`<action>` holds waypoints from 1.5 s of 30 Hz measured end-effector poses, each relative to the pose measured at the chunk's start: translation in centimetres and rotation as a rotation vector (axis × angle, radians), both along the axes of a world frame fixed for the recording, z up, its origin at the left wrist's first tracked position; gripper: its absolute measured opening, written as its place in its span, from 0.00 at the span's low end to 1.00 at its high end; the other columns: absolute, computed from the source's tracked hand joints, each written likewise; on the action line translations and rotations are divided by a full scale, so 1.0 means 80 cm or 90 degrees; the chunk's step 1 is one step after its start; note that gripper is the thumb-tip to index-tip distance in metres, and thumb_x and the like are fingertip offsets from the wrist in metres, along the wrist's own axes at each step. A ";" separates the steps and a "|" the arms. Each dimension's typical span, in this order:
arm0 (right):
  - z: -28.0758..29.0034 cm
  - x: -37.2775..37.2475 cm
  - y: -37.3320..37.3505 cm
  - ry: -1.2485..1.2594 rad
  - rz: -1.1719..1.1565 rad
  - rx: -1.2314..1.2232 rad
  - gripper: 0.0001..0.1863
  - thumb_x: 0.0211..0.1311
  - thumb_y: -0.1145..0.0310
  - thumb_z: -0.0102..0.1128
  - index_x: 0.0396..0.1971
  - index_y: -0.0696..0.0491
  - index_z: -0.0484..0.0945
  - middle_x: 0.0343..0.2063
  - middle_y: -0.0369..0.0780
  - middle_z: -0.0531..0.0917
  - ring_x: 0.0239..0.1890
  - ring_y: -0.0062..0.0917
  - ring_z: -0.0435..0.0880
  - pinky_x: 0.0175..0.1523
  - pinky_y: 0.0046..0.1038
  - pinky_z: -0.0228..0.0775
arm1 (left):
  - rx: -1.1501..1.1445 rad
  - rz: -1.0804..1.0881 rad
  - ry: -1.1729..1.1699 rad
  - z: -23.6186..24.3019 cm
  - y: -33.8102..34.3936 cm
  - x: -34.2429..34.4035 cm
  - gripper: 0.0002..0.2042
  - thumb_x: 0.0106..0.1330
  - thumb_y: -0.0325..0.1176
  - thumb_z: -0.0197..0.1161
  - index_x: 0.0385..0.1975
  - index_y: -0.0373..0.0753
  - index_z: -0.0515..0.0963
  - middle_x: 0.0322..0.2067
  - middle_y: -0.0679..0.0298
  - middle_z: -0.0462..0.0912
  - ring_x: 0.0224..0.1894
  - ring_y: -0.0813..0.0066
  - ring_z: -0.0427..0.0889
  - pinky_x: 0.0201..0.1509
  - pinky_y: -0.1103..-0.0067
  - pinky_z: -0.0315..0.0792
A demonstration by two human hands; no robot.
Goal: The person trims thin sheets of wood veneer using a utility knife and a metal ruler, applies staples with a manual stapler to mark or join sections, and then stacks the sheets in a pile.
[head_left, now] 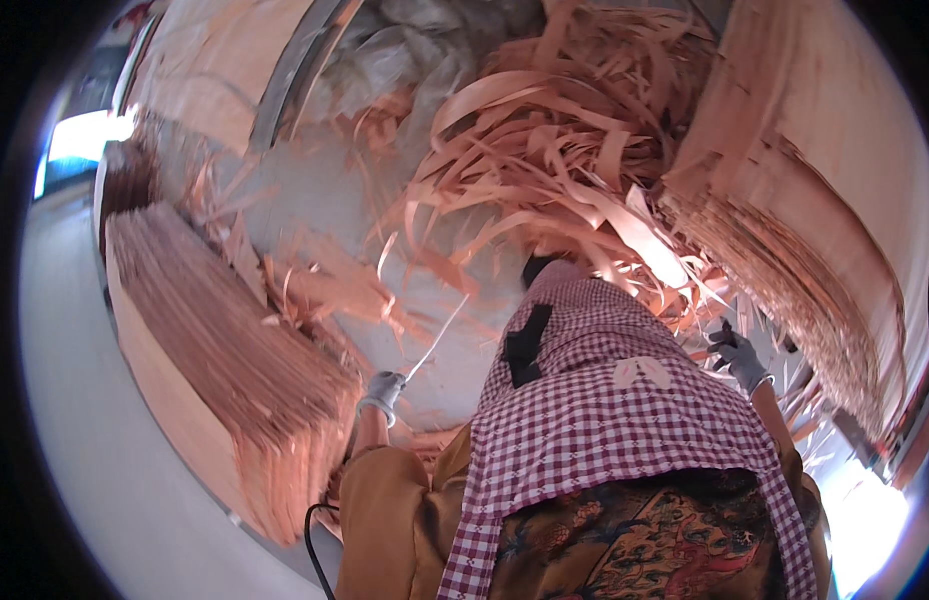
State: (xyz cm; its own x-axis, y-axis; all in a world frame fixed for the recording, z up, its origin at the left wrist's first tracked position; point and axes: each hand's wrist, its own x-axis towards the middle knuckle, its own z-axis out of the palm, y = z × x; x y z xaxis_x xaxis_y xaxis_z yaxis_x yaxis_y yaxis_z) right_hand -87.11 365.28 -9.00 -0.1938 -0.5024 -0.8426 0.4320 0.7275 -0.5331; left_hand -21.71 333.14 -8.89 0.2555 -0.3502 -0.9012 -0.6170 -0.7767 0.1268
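My left hand (pixel 384 390), in a grey glove, is closed on one end of a thin, pale stick (pixel 439 336). The stick slants up and away to the right over the floor. Beside this hand, on its left, is a stack of reddish-brown veneer sheets (pixel 234 330). My right hand (pixel 742 360), gloved too, is off to the right beside my checked apron (pixel 624 430). Its fingers look curled around a small dark thing (pixel 726 330), which I cannot make out. It is nearest to the loose wood strips below the right-hand stack.
A big tangled heap of veneer strips (pixel 574 150) covers the floor ahead. To the right rises a tall stack of veneer sheets (pixel 784 270) with ragged edges. Crumpled translucent plastic (pixel 394 65) lies at the far side. A black cable (pixel 309 545) hangs by my left side.
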 end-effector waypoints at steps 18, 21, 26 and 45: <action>0.007 -0.043 -0.257 -0.042 0.285 -0.034 0.19 0.53 0.78 0.51 0.48 0.62 0.70 0.37 0.40 0.78 0.33 0.24 0.80 0.29 0.24 0.77 | -0.040 0.192 0.059 -0.065 0.258 0.025 0.05 0.59 0.30 0.58 0.29 0.36 0.76 0.22 0.65 0.77 0.23 0.78 0.74 0.25 0.82 0.67; 0.006 0.006 -0.279 -0.058 0.339 0.055 0.17 0.54 0.79 0.52 0.46 0.62 0.70 0.32 0.39 0.78 0.31 0.25 0.80 0.27 0.26 0.77 | -0.113 0.224 0.058 -0.057 0.222 0.052 0.07 0.58 0.32 0.58 0.28 0.35 0.77 0.20 0.65 0.77 0.23 0.79 0.72 0.25 0.81 0.66; -0.012 0.094 -0.330 -0.030 0.370 0.049 0.15 0.54 0.79 0.51 0.43 0.59 0.73 0.28 0.38 0.78 0.25 0.19 0.77 0.26 0.22 0.73 | -0.120 0.201 0.053 -0.056 0.207 0.124 0.08 0.59 0.33 0.58 0.27 0.34 0.79 0.19 0.65 0.77 0.22 0.80 0.72 0.25 0.81 0.66; 0.112 0.662 -0.647 0.005 0.738 -0.544 0.16 0.61 0.70 0.51 0.48 0.57 0.73 0.39 0.36 0.79 0.38 0.19 0.75 0.45 0.23 0.67 | -0.484 -0.096 0.332 0.086 -0.135 0.206 0.08 0.59 0.30 0.59 0.34 0.34 0.77 0.30 0.56 0.80 0.32 0.68 0.80 0.37 0.75 0.72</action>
State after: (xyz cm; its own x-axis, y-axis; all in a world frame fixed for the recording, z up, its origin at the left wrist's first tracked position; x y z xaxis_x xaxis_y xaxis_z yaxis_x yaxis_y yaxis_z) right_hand -34.13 313.49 0.00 0.6635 -0.7183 -0.2091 -0.1761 0.1217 -0.9768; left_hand -5.25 322.37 -2.00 -0.2133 -0.8894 -0.4044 -0.4265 -0.2876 0.8575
